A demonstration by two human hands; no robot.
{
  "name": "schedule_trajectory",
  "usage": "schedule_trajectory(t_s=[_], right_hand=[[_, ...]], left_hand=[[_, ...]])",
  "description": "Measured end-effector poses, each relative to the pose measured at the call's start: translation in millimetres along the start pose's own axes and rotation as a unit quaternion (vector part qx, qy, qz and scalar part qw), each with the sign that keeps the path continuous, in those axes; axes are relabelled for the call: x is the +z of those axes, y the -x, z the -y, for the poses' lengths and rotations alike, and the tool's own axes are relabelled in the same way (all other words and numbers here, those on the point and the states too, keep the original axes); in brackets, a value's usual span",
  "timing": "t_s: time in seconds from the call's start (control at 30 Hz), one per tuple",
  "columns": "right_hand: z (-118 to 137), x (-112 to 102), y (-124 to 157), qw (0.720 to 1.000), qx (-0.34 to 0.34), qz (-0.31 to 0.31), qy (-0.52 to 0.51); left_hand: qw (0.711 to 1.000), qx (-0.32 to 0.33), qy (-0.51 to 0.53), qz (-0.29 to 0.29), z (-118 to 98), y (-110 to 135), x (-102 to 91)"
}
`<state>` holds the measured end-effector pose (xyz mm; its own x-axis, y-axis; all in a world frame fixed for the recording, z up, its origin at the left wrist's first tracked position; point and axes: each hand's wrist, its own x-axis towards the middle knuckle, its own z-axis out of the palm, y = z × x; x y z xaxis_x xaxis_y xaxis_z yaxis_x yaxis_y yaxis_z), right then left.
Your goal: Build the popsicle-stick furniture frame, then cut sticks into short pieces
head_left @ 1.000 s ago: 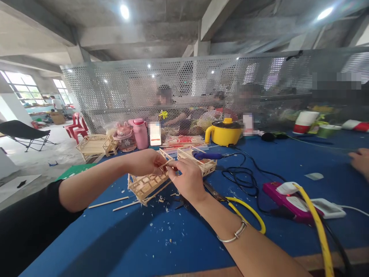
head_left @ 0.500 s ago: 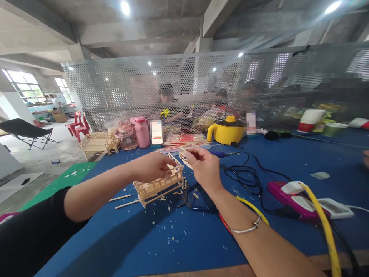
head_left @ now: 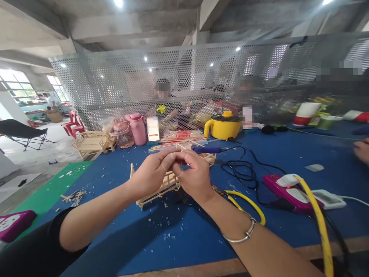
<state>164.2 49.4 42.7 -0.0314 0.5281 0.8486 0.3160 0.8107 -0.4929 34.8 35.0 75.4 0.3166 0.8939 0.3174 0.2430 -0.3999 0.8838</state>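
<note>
So the little bamboo-style stick model (head_left: 170, 179) sits on the blue tabletop (head_left: 121, 246) at the centre of the frame, partly hidden behind both hands. Left hand (head_left: 154, 169) and right hand (head_left: 194, 175) meet just above it, fingers curled in and fingertips basically touching. Can't tell if either one has something thin pinched in there, the fingers cover it.

Just behind, right of centre, there's a second stick frame (head_left: 211, 158) with a blue-handled corded tool (head_left: 207, 149) lying across it. Yellow tool handles (head_left: 258, 209) poke out beside the right wrist, and a magenta power strip (head_left: 272, 182) is over at the lower right.

Along the back: a pink flask (head_left: 137, 130), a phone (head_left: 153, 129) standing up, a pile of loose sticks (head_left: 181, 136) and a yellow electric pot (head_left: 226, 130). Bigger stick model (head_left: 92, 142) at centre left, scraps (head_left: 74, 197) lower down. Perforated screen (head_left: 115, 84) runs behind everything, and another person's hand (head_left: 362, 150) shows at the right edge.
</note>
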Motion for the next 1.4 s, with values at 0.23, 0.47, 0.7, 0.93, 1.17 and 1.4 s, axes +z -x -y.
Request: schedule_trajectory(t_s=[0.23, 0.47, 0.7, 0.93, 1.17, 1.4], right_hand=[[-9.8, -15.3, -27.6, 0.979, 0.141, -0.048, -0.138], [-80.3, -87.5, -50.6, 0.963, 0.078, 0.166, 0.197], [-115.4, -90.2, -45.5, 0.870, 0.124, 0.317, 0.356], [-125.9, -92.3, -68.2, 0.854, 0.179, 0.384, 0.301], [-101.9, -99.2, -61.2, 0.912, 0.276, 0.271, 0.140], [-17.5, -96.1, -31.1, 0.954, 0.081, 0.234, 0.170]], left_hand=[[0.976, -0.052, 0.194, -0.084, -23.8, -14.2, 8.0], [0.969, -0.031, -0.127, -0.209, 12.1, 41.7, -40.9], [0.968, 0.113, -0.173, -0.142, 65.7, 69.1, -48.7], [0.953, 0.068, -0.008, -0.296, 53.9, 34.9, -52.3], [0.894, -0.093, 0.233, -0.372, 49.3, 33.0, -70.3], [0.871, -0.172, 0.303, -0.348, 46.9, 44.4, -61.2]])
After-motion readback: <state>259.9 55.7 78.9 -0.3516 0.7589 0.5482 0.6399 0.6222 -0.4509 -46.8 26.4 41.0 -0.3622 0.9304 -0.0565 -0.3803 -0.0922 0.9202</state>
